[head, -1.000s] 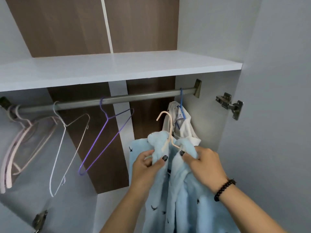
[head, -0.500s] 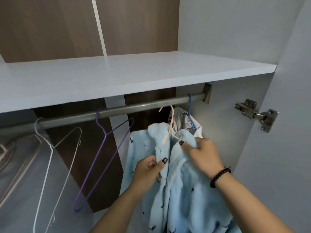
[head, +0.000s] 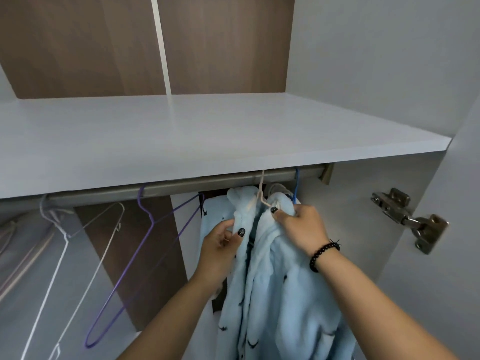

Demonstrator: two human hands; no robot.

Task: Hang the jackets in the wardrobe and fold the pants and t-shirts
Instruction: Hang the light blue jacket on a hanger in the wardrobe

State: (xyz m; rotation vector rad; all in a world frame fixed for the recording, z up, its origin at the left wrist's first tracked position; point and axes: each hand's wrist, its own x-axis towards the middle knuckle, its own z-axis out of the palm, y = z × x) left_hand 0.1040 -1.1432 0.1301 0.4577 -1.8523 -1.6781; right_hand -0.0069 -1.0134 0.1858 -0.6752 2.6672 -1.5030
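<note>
The light-blue fleece jacket (head: 272, 276) sits on a cream hanger (head: 261, 193) whose hook reaches up to the wardrobe rail (head: 181, 187) — whether it is fully seated is hidden by the shelf (head: 207, 141). The left hand (head: 220, 245) pinches the collar's left edge; the right hand (head: 301, 227) clutches the right shoulder. Beside it on the rail, a blue hanger (head: 296, 185) already carries a pale garment. Further left of the jacket hang a purple hanger (head: 145, 242) and a white hanger (head: 65, 245), both bare — folding looks yet to come
</note>
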